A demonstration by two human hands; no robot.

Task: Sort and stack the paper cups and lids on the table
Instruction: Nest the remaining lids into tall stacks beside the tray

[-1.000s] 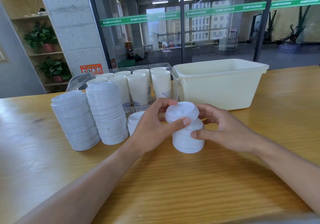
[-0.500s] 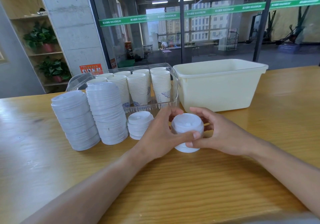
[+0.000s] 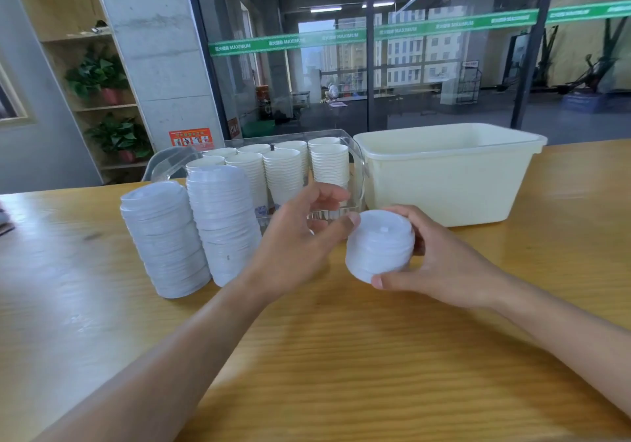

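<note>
Head view: a second ago the left hand (image 3: 300, 243) was setting a lid on the small lid stack (image 3: 379, 245); now that stack is pressed down, shorter and lifted slightly, tilted. The right hand (image 3: 440, 260) grips it, fingers curled round its far side and thumb under its near edge. The left hand's grip is loose and empty, its thumb tip just touching the stack's top. I judge this batch nested and ready to join the others.

Count: two tall lid stacks (image 3: 194, 233) near the worktop's (image 3: 341, 356) far left edge; seven cup stacks visible in one clear tray (image 3: 355, 154); one cream bin (image 3: 450, 182) towards the far right. The short lid stack seen half a second ago is now hidden behind the left hand.
</note>
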